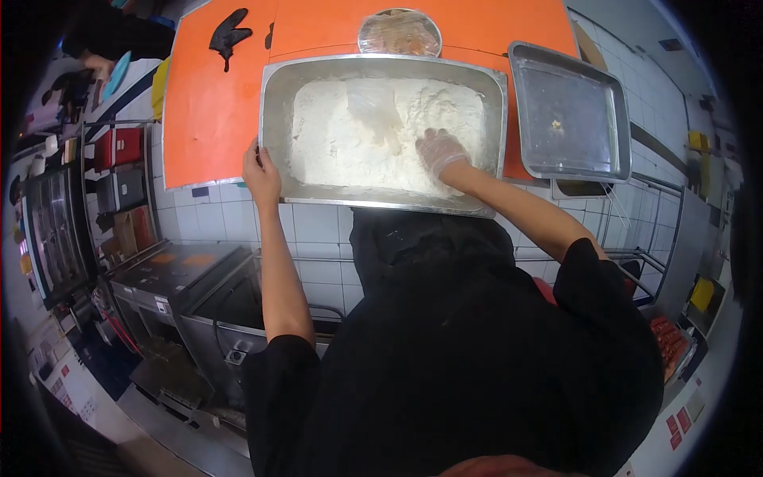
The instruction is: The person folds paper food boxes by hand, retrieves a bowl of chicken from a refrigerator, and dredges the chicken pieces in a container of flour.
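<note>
A deep metal tub [273, 119] holds a broad layer of white powder [326, 151]. My left hand [262, 172] is closed on the tub's left rim near its lower corner. Inside the tub, on the right side, my right hand [442, 152] wears a clear plastic glove and rests in the powder, its fingers slightly apart and the tips partly hidden. Just left of it, a pale, powder-dusted piece [377, 113] lies on the powder; what it is I cannot make out.
Behind the tub sits a round bowl [400, 33] covered with clear film. An empty-looking metal tray [568, 115] with crumbs is to the right. A black glove [230, 36] lies on the orange tabletop [208, 111]. Part of another person [119, 36] shows at upper left.
</note>
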Tool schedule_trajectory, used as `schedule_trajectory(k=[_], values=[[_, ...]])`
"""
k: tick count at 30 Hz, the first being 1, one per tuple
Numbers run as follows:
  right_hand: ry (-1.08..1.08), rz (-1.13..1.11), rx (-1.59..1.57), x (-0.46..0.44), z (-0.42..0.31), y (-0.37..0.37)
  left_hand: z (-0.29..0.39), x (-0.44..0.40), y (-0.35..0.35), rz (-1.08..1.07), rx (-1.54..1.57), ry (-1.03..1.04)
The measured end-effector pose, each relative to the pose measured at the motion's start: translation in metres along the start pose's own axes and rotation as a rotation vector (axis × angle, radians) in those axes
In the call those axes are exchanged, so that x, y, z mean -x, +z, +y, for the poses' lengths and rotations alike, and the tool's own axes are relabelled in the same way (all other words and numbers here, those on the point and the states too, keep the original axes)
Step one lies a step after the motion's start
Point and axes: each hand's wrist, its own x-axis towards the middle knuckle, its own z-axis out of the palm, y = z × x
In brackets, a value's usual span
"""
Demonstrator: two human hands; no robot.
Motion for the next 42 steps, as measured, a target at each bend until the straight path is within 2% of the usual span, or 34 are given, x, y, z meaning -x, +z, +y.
schedule_trajectory(k=[1,5,7,8,10,11,13,14,16,17,18,19,20,22,24,25,27,30,31,32,35,37,38,40,41,42], values=[[-0.029,-0.102,-0.085,-0.001,0.002,0.001,0.0,0.0,0.0,0.004,-0.028,0.004],[-0.079,-0.094,-0.165,-0.004,0.036,0.009,0.003,0.0,0.0,0.023,-0.008,0.04],[-0.177,0.053,-0.448,-0.006,0.058,0.008,0.004,0.0,0.0,0.017,-0.01,0.021],[-0.174,0.05,-0.45,-0.007,0.068,0.018,0.003,0.0,0.001,0.013,-0.01,0.019],[-0.271,0.564,-0.486,-0.007,0.075,0.03,0.001,0.0,0.0,0.012,-0.01,0.029],[-0.269,0.563,-0.486,-0.006,0.075,0.03,0.001,0.0,0.001,0.011,-0.009,0.029],[0.068,0.305,-0.474,-0.009,0.072,0.021,0.002,-0.001,0.0,0.024,-0.006,0.037],[0.064,0.309,-0.472,-0.009,0.068,0.008,0.004,-0.001,0.001,0.03,-0.006,0.039],[0.264,0.056,-0.543,-0.005,0.05,-0.018,0.01,0.002,0.004,0.285,-0.401,0.374],[0.257,0.067,-0.549,-0.001,0.033,-0.037,0.025,0.002,0.003,0.304,-0.428,0.446],[0.317,-0.019,-0.492,0.004,0.015,-0.056,0.046,0.002,0.008,0.323,-0.454,0.524],[0.378,-0.11,-0.434,0.004,0.005,-0.066,0.055,-0.001,0.027,0.195,-0.323,0.476],[0.376,-0.112,-0.439,0.002,0.0,-0.06,0.064,0.0,0.052,0.06,-0.193,0.415],[0.375,-0.074,-0.315,-0.002,-0.009,-0.037,0.119,0.003,0.094,-0.11,-0.001,0.09],[0.406,-0.05,-0.328,-0.008,-0.005,-0.011,0.118,-0.004,0.148,-0.104,0.013,-0.047],[0.435,-0.024,-0.337,-0.01,-0.003,-0.005,0.11,-0.007,0.159,-0.106,0.014,-0.044],[0.42,-0.026,-0.325,-0.002,-0.006,-0.022,0.103,-0.013,0.175,-0.276,-0.082,-0.112],[0.382,-0.06,-0.271,0.001,-0.012,-0.028,0.092,-0.025,0.158,-0.252,0.026,-0.079],[0.361,-0.086,-0.23,-0.001,-0.012,-0.027,0.09,-0.025,0.147,-0.161,0.043,-0.036],[0.363,-0.085,-0.232,-0.001,-0.011,-0.024,0.082,-0.028,0.135,-0.162,0.042,-0.034],[0.338,-0.046,-0.263,-0.001,-0.002,-0.001,0.064,-0.034,0.097,-0.104,0.029,-0.101],[0.283,0.491,-0.364,0.006,0.004,0.042,0.062,-0.026,0.075,0.0,-0.116,0.036],[0.287,0.491,-0.363,0.008,0.006,0.03,0.066,-0.02,0.062,-0.003,-0.114,0.039],[0.363,0.18,-0.362,0.013,0.012,0.002,0.073,-0.008,0.038,0.007,-0.096,0.07],[0.367,0.172,-0.361,0.014,0.014,0.0,0.071,0.001,0.031,0.0,-0.094,0.065],[0.366,0.119,-0.306,0.01,0.019,-0.003,0.069,0.009,0.025,0.029,-0.222,0.117]])
